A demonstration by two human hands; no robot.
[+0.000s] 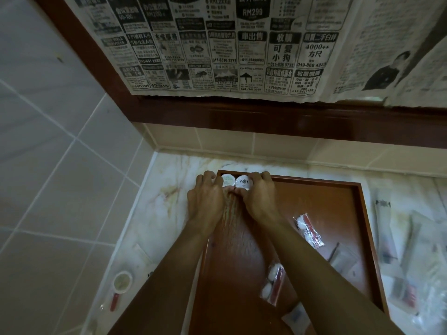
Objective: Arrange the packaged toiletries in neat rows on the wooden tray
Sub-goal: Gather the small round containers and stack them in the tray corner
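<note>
At the tray's [314, 181] far corner, left hand [205, 201] and right hand [258, 199] each grasp a round soap [243, 182] (light, stiff, probably slippery wrapping); grip the sides.

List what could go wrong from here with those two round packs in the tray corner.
1. Both hands, left hand and right hand, crowd the two round packs into the far-left corner of the wooden tray; a tight grip may tip one.
2. The forearms cross over loose sachets on the tray and could sweep them askew.
</note>
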